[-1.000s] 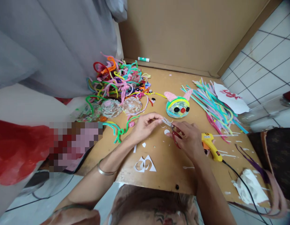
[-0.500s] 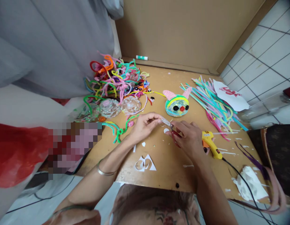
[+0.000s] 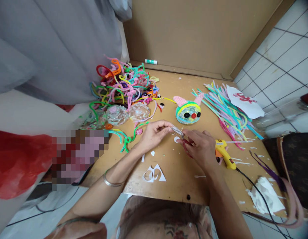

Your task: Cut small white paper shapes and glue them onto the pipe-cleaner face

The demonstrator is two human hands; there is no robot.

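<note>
My left hand (image 3: 156, 132) pinches a small pale piece at its fingertips, in front of the animal head. Wrapped round the red handles of a pair of scissors (image 3: 186, 143), my right hand (image 3: 200, 142) is closed, and the blades meet the pale piece between the hands. The round animal head (image 3: 188, 113) has pink ears, a yellow band, black eyes and a red nose. A small white paper disc (image 3: 177, 139) lies under the hands. White paper offcuts (image 3: 154, 173) with curved holes rest nearer my body.
Tangled coloured pipe cleaners (image 3: 124, 83) fill the back left; straight ones (image 3: 225, 106) lie at the right. A yellow glue gun (image 3: 225, 154) with a black cord is beside my right hand. Crumpled tissue (image 3: 265, 196) lies front right, a glue stick (image 3: 151, 61) at the back.
The scissors and the pale piece have shifted very slightly between my hands. Both hands keep their grips, and the objects on the table stay in place.
</note>
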